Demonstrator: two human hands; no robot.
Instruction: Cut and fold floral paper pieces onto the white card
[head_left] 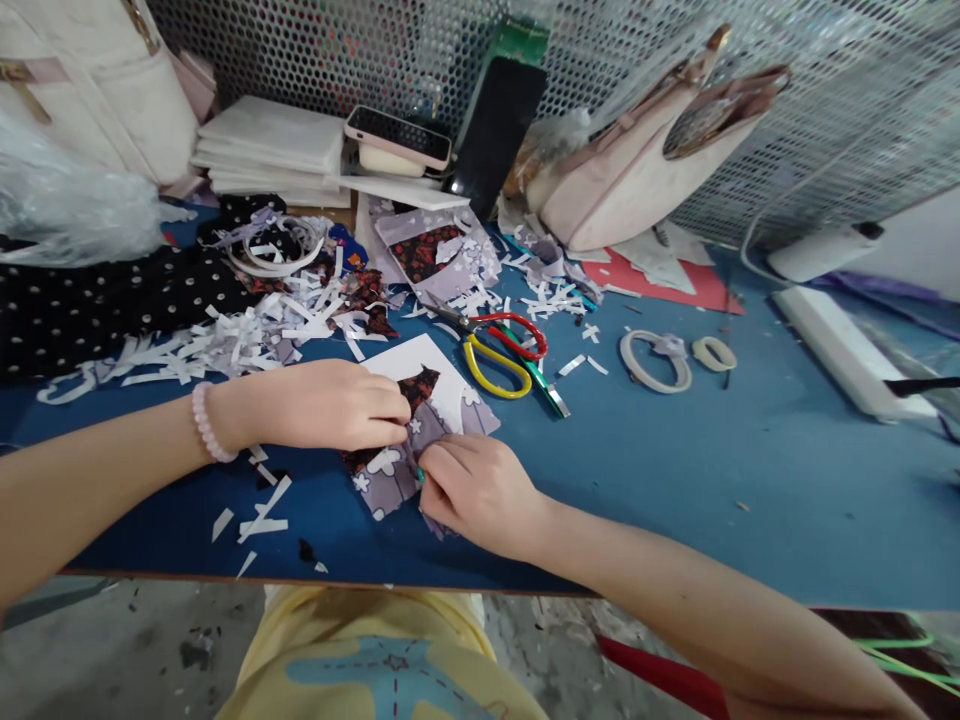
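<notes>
A white card (pixel 409 358) lies on the table with a piece of purple flower-print fabric (pixel 379 485) and a dark red-and-black patterned fabric scrap (pixel 421 388) over it. My left hand (pixel 330 405), wearing a pink bead bracelet, has its fingers curled together on the left edge of the fabric. From the right, my right hand (pixel 480 495) pinches the purple fabric near its middle. A small teal spot shows at its fingertips; what it is I cannot make out. Just behind lie scissors (pixel 506 350) with one red and one yellow handle, across a green metal-ended tool (pixel 556 402).
Paper strips (pixel 247 325) and fabric scraps are heaped at the back left, beside black dotted cloth (pixel 97 320). Behind stand white stacked sheets (pixel 270 140), phones (pixel 397 135) and a pink handbag (pixel 622 170). Tape rings (pixel 656 362) and a white power strip (pixel 847 350) lie right.
</notes>
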